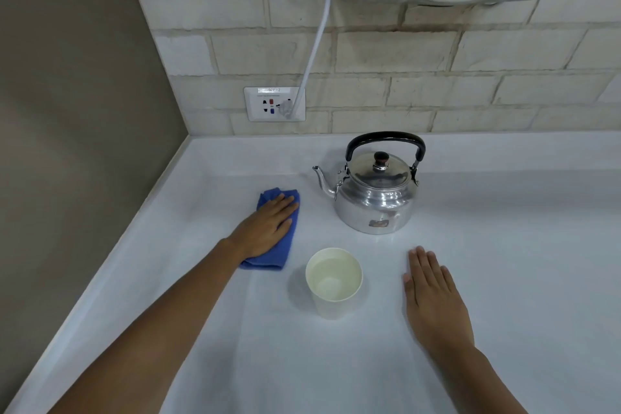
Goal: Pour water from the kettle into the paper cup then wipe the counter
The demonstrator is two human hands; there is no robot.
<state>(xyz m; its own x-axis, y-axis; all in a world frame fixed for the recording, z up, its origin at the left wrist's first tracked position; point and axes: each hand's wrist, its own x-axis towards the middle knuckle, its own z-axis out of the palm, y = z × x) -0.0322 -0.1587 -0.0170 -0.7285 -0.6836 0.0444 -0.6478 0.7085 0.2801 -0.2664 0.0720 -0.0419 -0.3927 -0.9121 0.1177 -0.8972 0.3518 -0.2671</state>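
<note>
light: even, soft, overhead | shadows: faint beside paper cup [333, 282] | glare: highlights on kettle [376, 191] | edges: wide-angle bowing, top corner blurred

hands [265, 228]: bare | forearms: bare, no sleeves | fingers: together
</note>
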